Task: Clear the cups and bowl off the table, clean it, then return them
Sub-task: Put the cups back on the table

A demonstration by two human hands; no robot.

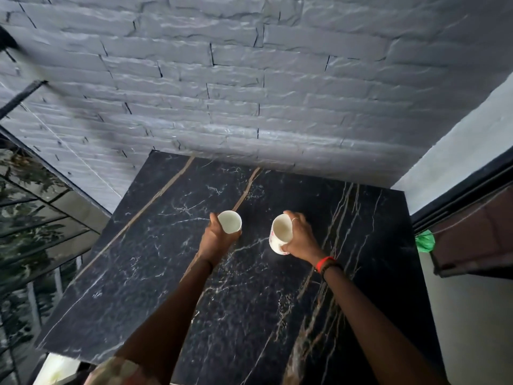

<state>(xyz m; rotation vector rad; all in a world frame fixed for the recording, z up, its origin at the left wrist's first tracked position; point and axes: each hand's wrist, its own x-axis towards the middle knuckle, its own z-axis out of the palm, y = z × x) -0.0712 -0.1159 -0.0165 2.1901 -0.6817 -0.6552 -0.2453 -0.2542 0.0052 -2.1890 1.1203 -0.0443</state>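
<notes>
A black marble table [172, 273] with white and tan veins fills the middle of the view. My left hand [216, 240] is wrapped around a small white cup [230, 221], held over the table's middle. My right hand [301, 237] grips a larger white cup [280, 234] with red print on its side, tilted so its mouth faces me. The two cups are a short gap apart, both near the table's centre. Whether their bases touch the marble I cannot tell. No bowl is in view.
A grey stone-brick wall [249, 79] rises right behind the table's far edge. A dark window frame and a green bag [424, 240] sit off the right edge. Glass panels with foliage [30, 212] lie to the left.
</notes>
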